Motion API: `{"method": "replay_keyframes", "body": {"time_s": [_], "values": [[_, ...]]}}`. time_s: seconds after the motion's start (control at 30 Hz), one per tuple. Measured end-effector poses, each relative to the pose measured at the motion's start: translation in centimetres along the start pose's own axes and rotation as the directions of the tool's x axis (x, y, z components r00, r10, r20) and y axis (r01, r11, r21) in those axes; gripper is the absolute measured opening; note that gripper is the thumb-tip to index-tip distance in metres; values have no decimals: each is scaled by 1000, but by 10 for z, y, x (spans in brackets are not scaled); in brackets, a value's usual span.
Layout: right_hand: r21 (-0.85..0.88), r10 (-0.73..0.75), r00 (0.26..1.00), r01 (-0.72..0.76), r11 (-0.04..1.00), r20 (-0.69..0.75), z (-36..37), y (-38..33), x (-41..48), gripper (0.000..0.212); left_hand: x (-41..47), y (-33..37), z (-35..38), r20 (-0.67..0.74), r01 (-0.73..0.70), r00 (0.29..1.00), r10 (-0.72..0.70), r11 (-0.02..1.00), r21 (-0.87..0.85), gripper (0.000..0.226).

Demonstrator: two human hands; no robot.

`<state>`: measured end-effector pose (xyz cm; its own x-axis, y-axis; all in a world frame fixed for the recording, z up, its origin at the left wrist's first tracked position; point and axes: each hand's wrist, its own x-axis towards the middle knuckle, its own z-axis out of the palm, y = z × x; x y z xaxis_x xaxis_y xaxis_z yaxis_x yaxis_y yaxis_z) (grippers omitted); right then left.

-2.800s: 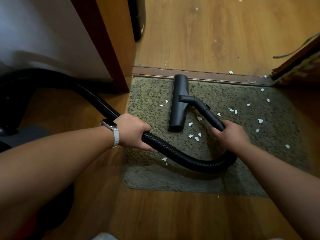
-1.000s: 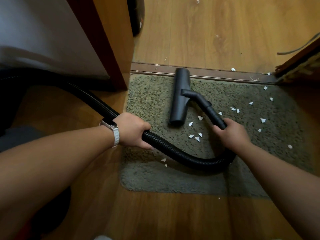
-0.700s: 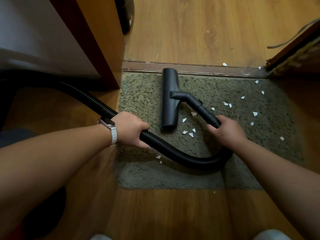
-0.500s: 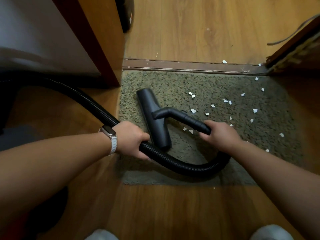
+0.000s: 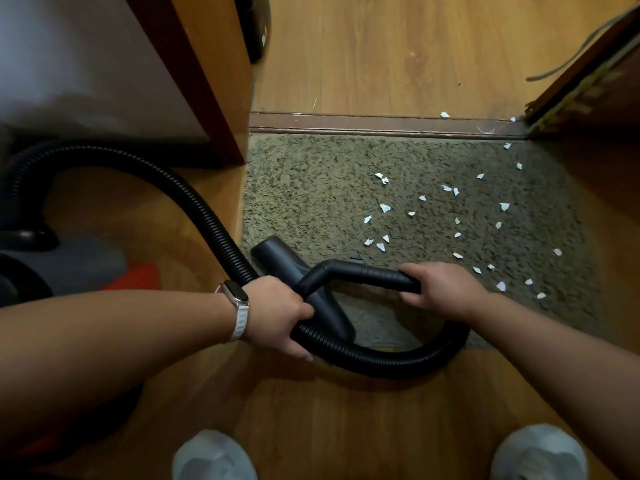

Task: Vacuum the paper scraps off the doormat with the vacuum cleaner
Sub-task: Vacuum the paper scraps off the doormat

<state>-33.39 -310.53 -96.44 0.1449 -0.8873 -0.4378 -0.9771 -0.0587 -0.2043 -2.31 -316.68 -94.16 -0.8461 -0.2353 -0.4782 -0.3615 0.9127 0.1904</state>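
A shaggy olive doormat (image 5: 311, 181) lies in front of a door threshold. Several white paper scraps (image 5: 384, 207) dot its middle and right side. The black floor nozzle (image 5: 277, 254) sits at the mat's near-left corner, angled toward me. My right hand (image 5: 440, 289) grips the black rigid tube (image 5: 367, 273) that joins the nozzle. My left hand (image 5: 280, 317) grips the ribbed black hose (image 5: 194, 206), which loops under both hands and runs left to the vacuum cleaner body (image 5: 69, 261).
A wooden door frame (image 5: 214, 81) stands at the mat's far-left corner. The brown threshold strip (image 5: 381, 124) borders the mat's far edge, with two scraps near it. A door edge (image 5: 588, 81) rises at right. My two shoes (image 5: 214, 459) stand on the wood floor.
The nozzle has been pulled back from the threshold to the mat's near-left corner. The scraps that lay left of it are gone. Both hands kept their grips and moved toward me.
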Motion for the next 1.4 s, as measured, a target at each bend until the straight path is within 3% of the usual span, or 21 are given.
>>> {"method": "replay_keyframes", "body": {"time_s": [0.3, 0.67, 1.07, 1.4], "values": [[144, 302, 950, -289, 947, -81, -10, 30, -17, 23, 2, 11, -17, 13, 74, 997, -74, 997, 36, 63], [26, 112, 993, -111, 994, -47, -8, 9, -15, 29, 5, -2, -35, 11, 60, 998, -61, 994, 94, 56], [217, 475, 871, -443, 870, -125, -24, 68, -12, 26, 51, -28, -50, -179, 133, 977, -120, 989, 65, 50], [319, 556, 829, -511, 798, -63, -20, 94, -28, 30, 82, -24, -81, -99, 150, 985, -143, 986, 67, 54]]}}
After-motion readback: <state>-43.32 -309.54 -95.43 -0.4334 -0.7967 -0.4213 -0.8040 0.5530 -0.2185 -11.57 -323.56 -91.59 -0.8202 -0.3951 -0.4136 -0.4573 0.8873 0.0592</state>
